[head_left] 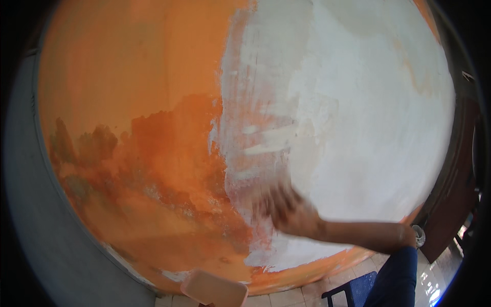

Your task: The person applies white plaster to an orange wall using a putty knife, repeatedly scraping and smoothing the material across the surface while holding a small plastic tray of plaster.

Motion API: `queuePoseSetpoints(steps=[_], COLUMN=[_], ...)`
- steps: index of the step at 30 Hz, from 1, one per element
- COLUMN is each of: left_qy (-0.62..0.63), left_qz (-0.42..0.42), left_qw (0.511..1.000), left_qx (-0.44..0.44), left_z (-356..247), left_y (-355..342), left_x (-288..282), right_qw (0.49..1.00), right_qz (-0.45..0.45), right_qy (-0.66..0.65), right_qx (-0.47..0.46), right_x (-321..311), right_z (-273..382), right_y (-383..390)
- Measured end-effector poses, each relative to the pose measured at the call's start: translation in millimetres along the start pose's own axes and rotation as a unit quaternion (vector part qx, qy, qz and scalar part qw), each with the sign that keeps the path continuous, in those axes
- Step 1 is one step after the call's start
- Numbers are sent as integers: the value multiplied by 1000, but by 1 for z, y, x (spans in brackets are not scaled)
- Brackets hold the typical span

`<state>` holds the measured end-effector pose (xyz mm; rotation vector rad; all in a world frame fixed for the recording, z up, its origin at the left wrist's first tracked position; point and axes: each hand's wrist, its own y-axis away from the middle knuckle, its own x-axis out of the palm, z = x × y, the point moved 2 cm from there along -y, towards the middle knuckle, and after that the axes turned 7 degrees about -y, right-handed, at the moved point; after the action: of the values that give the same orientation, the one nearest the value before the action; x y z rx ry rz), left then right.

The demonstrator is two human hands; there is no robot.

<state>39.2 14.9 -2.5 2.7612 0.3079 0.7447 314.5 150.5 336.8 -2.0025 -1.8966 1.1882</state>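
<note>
My right hand (292, 211) is at the wall, where the orange paint meets the white coat. Motion smears its fingers, and a brownish blur in front of them hides whether they hold a tool. Around it the white layer (358, 148) is smooth to the right and thin and streaky along its left edge, with orange showing through. Stained orange paint (138, 179) covers the wall to the left. A shallow pinkish tray (215, 289) with a tan inside shows at the lower edge; what supports it is hidden. My left hand cannot be made out.
A blue stool (353, 290) stands on the tiled floor (286, 298) below my right arm. A grey wall (66, 230) borders the left side. On the right are a dark reddish-brown panel (450, 204) and a small whitish round thing (419, 235) by my elbow.
</note>
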Motion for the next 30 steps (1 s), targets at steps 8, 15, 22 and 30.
queuePoseSetpoints(steps=[8, 15, 22, 30], left_qy=[-16, -10, -8, -7], left_qz=[-31, -2, 25, -4], left_qw=[999, 1000, 999, 1000], left_qx=[5, -23, -23, -18], left_z=[-22, -3, -7, -7], left_y=[20, 10, 21, 20], left_x=[1, 12, 11, 1], right_qw=[957, 949, 965, 919], right_qz=[-174, -222, 20, -196], right_qy=[10, 150, -111, -201], right_qx=[233, 166, 236, 276], right_x=[-112, -41, 56, -21], right_z=[-149, -202, 77, -25], right_y=[-87, -41, 142, 61])
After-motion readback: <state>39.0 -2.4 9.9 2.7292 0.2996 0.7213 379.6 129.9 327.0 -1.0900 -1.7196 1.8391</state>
